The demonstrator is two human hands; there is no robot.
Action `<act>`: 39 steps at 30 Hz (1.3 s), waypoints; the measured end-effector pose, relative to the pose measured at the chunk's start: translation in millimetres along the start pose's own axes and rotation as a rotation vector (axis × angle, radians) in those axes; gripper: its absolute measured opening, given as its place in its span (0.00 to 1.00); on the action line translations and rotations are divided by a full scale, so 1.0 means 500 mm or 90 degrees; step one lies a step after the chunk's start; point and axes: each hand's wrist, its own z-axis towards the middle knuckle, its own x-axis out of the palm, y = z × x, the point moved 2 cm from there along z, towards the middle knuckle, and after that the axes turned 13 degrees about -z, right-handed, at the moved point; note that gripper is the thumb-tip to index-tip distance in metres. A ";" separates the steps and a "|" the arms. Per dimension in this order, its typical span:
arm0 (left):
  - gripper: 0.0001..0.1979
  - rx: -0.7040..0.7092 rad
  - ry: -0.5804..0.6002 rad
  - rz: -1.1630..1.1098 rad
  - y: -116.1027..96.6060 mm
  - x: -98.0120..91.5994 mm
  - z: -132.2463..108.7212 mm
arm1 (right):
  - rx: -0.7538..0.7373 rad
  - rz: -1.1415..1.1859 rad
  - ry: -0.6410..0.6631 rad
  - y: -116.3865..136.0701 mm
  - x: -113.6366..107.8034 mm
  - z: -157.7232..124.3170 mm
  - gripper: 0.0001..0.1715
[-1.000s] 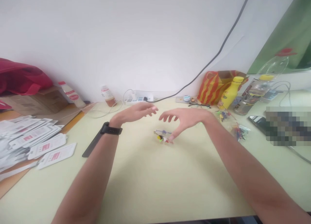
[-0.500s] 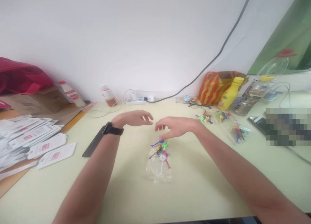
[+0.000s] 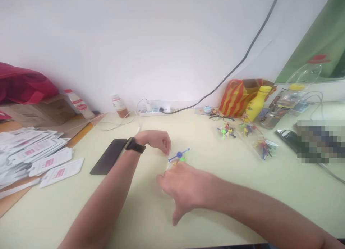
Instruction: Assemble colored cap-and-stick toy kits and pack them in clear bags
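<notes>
A blue piece with pointed ends [image 3: 179,154] lies at the top of a clear bag of small coloured pieces near the table's middle. Over most of that bag is my right hand [image 3: 188,186], its thumb spread out towards me and its other fingertips partly hidden; a green piece [image 3: 182,159] shows just beyond it. My left hand [image 3: 157,140], with a black watch on the wrist, hovers left of the blue piece. Its fingers curl downward, and whether they pinch anything is hidden.
White tags [image 3: 60,171] are piled at the left. A black phone [image 3: 109,156] lies beside my left forearm. At the right are clear bags of coloured pieces [image 3: 265,148], glasses [image 3: 221,117] and a yellow bottle [image 3: 256,104].
My right hand has come towards me and now covers most of the bag. The left hand has moved slightly closer, its fingers more curled. The whole blue piece now shows.
</notes>
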 end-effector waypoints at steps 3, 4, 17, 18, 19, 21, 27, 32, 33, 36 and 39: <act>0.10 -0.019 -0.007 -0.006 0.013 -0.004 0.000 | 0.053 -0.017 0.009 0.012 0.019 0.014 0.17; 0.09 -0.023 -0.008 -0.012 0.016 -0.005 0.000 | 0.053 -0.017 -0.011 0.003 0.024 0.017 0.15; 0.28 0.074 -0.094 -0.079 0.018 -0.026 -0.021 | 0.165 0.402 -0.486 -0.252 -0.043 -0.089 0.10; 0.34 0.135 -0.096 -0.110 0.007 -0.025 -0.024 | 0.179 0.452 -0.490 -0.267 -0.035 -0.086 0.10; 0.39 0.196 -0.090 -0.138 -0.006 -0.021 -0.023 | 0.196 0.504 -0.490 -0.282 -0.024 -0.079 0.10; 0.41 0.295 -0.099 -0.174 -0.032 -0.001 -0.008 | 0.238 0.599 -0.490 -0.310 0.005 -0.057 0.10; 0.32 0.339 -0.244 -0.425 -0.055 0.090 0.098 | 0.395 0.677 -0.586 -0.396 0.074 -0.017 0.12; 0.19 0.363 -0.200 -0.566 -0.043 0.103 0.106 | 0.453 0.691 -0.681 -0.436 0.087 -0.066 0.21; 0.21 0.374 -0.190 -0.577 -0.044 0.102 0.100 | 0.446 0.680 -0.675 -0.432 0.092 -0.076 0.23; 0.35 0.389 -0.205 -0.615 -0.053 0.115 0.080 | 0.378 0.639 -0.616 -0.389 0.127 -0.096 0.28; 0.36 0.355 -0.307 -0.573 -0.065 0.149 0.065 | 0.338 0.671 -0.555 -0.328 0.184 -0.103 0.37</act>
